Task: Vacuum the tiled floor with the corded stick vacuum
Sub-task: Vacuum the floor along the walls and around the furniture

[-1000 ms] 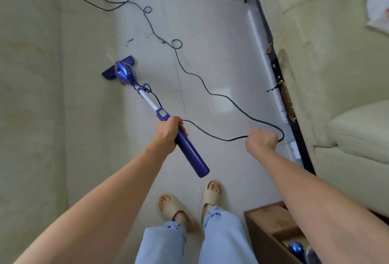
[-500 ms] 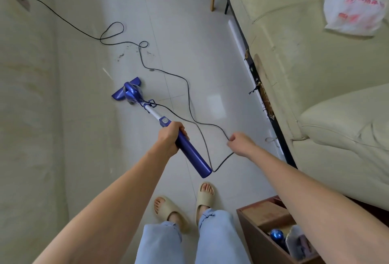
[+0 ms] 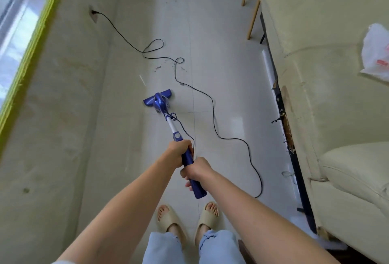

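A blue stick vacuum [image 3: 161,102] stands slanted on the pale tiled floor [image 3: 221,57], its flat head near the middle of the view. My left hand [image 3: 179,153] grips the upper part of the blue handle. My right hand [image 3: 196,170] holds the same handle just below it, fingers curled round. The black cord [image 3: 213,108] runs from the vacuum's neck in loose loops across the tiles and up to a wall socket [image 3: 93,14] on the left. Dark crumbs and dust [image 3: 157,68] lie ahead of the vacuum head.
A cream sofa [image 3: 328,87] with a torn lower edge fills the right side, a white plastic bag [image 3: 376,53] on it. Wooden legs [image 3: 253,11] stand at the far right. The wall and a window with a yellow-green sill [image 3: 31,40] are on the left. My sandalled feet [image 3: 187,215] are below.
My right hand let go of the cord and moved left onto the vacuum handle. The cord now lies slack on the floor. The view tilted up, showing the socket and window.
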`<state>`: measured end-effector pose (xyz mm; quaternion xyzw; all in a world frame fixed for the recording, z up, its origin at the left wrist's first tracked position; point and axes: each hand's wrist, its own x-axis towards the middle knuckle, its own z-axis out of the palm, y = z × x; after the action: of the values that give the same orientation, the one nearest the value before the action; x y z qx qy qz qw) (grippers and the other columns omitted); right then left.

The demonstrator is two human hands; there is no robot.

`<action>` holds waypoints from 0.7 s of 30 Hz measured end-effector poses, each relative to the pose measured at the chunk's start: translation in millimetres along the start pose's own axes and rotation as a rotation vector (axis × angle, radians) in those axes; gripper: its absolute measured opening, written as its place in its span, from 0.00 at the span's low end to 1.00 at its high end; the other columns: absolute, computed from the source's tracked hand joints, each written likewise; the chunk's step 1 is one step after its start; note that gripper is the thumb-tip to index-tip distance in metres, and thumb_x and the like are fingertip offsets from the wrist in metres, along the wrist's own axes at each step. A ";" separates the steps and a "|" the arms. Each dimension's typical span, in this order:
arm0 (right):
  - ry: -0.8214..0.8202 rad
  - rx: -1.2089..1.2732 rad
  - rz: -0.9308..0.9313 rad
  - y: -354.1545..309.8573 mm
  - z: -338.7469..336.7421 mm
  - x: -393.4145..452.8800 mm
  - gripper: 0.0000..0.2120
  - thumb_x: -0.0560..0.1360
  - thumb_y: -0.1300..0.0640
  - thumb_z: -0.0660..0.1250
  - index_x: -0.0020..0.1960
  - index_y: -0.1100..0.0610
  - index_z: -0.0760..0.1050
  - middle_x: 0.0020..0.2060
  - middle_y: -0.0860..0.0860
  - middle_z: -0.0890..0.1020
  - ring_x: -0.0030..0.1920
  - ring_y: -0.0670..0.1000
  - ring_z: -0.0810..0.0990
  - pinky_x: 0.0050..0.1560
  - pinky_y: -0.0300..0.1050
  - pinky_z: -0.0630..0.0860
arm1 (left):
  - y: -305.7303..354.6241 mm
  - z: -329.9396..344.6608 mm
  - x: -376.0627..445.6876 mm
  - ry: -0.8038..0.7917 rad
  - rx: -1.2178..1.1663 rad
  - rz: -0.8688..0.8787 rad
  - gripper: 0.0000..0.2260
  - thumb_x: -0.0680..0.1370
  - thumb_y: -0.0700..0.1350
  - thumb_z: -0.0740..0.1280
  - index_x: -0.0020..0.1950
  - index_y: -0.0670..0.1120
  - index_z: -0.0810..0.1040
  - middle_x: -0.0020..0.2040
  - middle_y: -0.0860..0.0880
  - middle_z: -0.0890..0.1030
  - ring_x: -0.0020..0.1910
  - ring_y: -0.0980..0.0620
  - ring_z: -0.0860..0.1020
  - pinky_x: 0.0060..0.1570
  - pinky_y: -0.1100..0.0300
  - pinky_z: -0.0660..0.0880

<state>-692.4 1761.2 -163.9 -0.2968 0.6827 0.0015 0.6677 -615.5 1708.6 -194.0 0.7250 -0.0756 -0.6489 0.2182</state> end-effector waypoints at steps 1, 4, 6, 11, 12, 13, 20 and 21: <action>-0.006 0.017 0.020 1.9 5.2 -1.6 0.14 0.71 0.66 0.66 0.57 0.62 0.71 0.39 0.57 0.79 0.33 0.53 0.80 0.36 0.46 0.79 | 1.1 -2.5 -0.3 0.007 -0.004 0.002 0.08 0.77 0.33 0.62 0.38 0.40 0.69 0.31 0.45 0.72 0.29 0.50 0.70 0.32 0.57 0.71; 0.105 -0.033 -0.048 5.6 13.0 -9.6 0.10 0.72 0.65 0.62 0.52 0.58 0.70 0.34 0.54 0.77 0.27 0.51 0.76 0.27 0.40 0.74 | 4.1 -8.5 -5.2 0.004 -0.017 0.011 0.08 0.77 0.33 0.62 0.39 0.41 0.68 0.31 0.45 0.72 0.28 0.50 0.70 0.32 0.58 0.71; 0.151 -0.080 -0.107 3.4 8.5 -17.6 0.11 0.71 0.65 0.60 0.53 0.58 0.70 0.34 0.53 0.76 0.28 0.52 0.75 0.27 0.39 0.72 | 6.7 -8.0 -10.9 -0.007 -0.015 0.040 0.09 0.77 0.33 0.62 0.37 0.40 0.69 0.30 0.45 0.72 0.28 0.49 0.70 0.32 0.58 0.72; 0.143 -0.093 -0.167 13.4 -1.1 -50.8 0.11 0.70 0.65 0.60 0.53 0.59 0.71 0.34 0.54 0.75 0.26 0.52 0.73 0.24 0.38 0.69 | -4.5 -2.4 -40.8 -0.033 -0.016 0.084 0.09 0.75 0.33 0.61 0.36 0.40 0.69 0.30 0.44 0.72 0.28 0.48 0.71 0.32 0.57 0.73; 0.146 -0.099 -0.174 21.7 1.2 -60.3 0.11 0.70 0.66 0.60 0.52 0.59 0.71 0.33 0.54 0.75 0.26 0.52 0.73 0.24 0.38 0.69 | -13.3 -3.4 -49.4 -0.040 -0.002 0.086 0.09 0.75 0.33 0.61 0.36 0.40 0.69 0.30 0.43 0.72 0.27 0.48 0.71 0.31 0.57 0.73; 0.149 -0.100 -0.178 30.9 3.8 -65.6 0.10 0.70 0.66 0.60 0.50 0.60 0.71 0.33 0.54 0.75 0.25 0.52 0.72 0.24 0.38 0.70 | -21.9 -3.1 -55.5 -0.047 0.010 0.083 0.09 0.75 0.33 0.61 0.35 0.40 0.69 0.30 0.43 0.72 0.27 0.48 0.71 0.30 0.58 0.73; 0.199 -0.103 -0.179 88.3 40.1 -120.7 0.07 0.70 0.66 0.61 0.47 0.59 0.71 0.31 0.54 0.74 0.23 0.51 0.73 0.23 0.39 0.70 | -87.0 -21.5 -105.7 -0.044 0.034 0.128 0.07 0.74 0.33 0.61 0.37 0.40 0.70 0.29 0.42 0.73 0.27 0.47 0.72 0.30 0.58 0.74; 0.206 -0.097 -0.188 95.2 44.6 -131.1 0.06 0.70 0.66 0.61 0.45 0.59 0.71 0.31 0.54 0.74 0.23 0.51 0.73 0.23 0.39 0.70 | -94.5 -24.6 -116.6 -0.048 0.028 0.136 0.06 0.74 0.33 0.61 0.37 0.40 0.70 0.30 0.42 0.72 0.27 0.47 0.71 0.30 0.58 0.73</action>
<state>-699.4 1910.3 -86.6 -0.3897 0.7160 -0.0585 0.5762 -625.0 1844.2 -125.8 0.7054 -0.1392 -0.6486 0.2498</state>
